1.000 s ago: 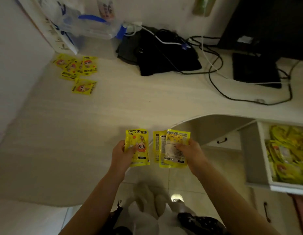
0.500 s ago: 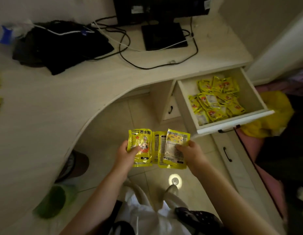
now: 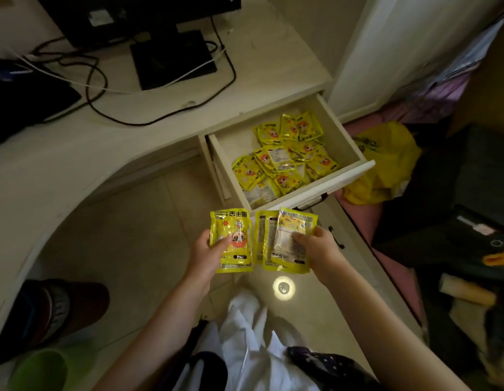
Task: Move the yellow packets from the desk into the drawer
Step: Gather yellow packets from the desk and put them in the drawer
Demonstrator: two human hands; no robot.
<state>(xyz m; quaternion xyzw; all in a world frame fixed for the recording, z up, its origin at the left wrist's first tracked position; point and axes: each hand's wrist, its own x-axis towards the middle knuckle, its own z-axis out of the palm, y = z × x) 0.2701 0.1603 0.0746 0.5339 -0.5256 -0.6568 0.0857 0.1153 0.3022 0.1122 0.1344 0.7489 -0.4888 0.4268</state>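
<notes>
My left hand grips one yellow packet printed with a cartoon face. My right hand holds a small stack of yellow packets, back sides showing. Both hands hover over the floor, just in front of and below the open white drawer. Several yellow packets lie piled inside the drawer, mostly toward its right and front. The curved white desk runs from the left to the back.
A black monitor base and tangled cables sit on the desk behind the drawer. A yellow plastic bag lies right of the drawer. A lower drawer handle is near my right hand. Shoes stand on the floor at left.
The view has swung right from the desk's left end to the open drawer, which is now nearer. Both hands keep the same hold on their packets.
</notes>
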